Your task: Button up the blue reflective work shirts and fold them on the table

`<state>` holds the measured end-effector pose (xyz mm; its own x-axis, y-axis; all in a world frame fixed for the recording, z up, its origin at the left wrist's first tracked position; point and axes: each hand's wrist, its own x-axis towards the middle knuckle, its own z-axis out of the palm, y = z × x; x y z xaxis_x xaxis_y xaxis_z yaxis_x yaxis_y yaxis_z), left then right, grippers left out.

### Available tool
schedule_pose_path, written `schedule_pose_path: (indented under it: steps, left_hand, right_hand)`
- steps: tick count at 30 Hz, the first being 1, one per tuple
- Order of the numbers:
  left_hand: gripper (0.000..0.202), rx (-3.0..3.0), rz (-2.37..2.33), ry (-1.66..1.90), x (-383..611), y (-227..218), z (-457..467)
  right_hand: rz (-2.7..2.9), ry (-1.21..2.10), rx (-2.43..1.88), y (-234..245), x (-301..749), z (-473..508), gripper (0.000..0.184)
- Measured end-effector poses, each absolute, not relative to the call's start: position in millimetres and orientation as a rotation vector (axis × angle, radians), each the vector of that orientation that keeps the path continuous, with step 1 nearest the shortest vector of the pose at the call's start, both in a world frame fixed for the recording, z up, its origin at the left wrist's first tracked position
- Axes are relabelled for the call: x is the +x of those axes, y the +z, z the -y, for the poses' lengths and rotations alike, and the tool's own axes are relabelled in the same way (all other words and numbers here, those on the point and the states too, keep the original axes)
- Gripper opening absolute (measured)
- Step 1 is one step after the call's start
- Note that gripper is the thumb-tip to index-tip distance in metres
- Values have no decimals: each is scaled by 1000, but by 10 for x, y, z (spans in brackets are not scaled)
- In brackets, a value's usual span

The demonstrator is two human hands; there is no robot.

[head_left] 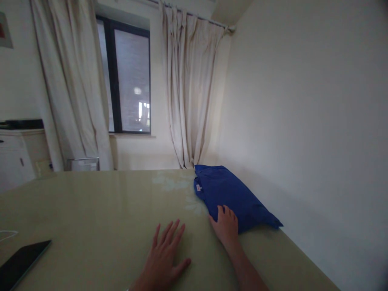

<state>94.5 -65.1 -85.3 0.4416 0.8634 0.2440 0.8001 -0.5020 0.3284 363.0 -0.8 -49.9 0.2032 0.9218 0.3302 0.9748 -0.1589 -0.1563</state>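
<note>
A folded piece of blue fabric (233, 186) lies on the right side of the table, with a small white and red label on its left edge. My right hand (226, 226) rests on its near left corner, fingers a little bent and apart, thumb at the fabric's edge. To the left of it, my left hand (165, 252) is spread over the bare tabletop, palm down, with nothing in it. Whether that palm touches the surface I cannot tell.
The pale green table (100, 214) has a glossy top with a faint flower pattern. A dark flat device (22, 260) lies at the near left, beside a white cable (8, 233). A white wall (318, 141) borders the right side; curtains (190, 81) and a window (131, 81) stand beyond.
</note>
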Motion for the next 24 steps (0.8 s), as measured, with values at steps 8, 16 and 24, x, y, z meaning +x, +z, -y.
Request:
schedule_pose_path:
  steps: [8, 16, 24]
  left_hand:
    - [73, 2485, -1443, 553, 962, -897, 642]
    - [80, 2421, -1466, 478, 1031, -859, 612]
    - [81, 2412, -1485, 434, 1050, -751, 668]
  right_hand:
    - [1876, -199, -2239, -398, 3660, -72, 26]
    - [1744, -91, -2196, -392, 3742, -105, 28]
    - [1220, 471, -1820, -484, 3889, -171, 32]
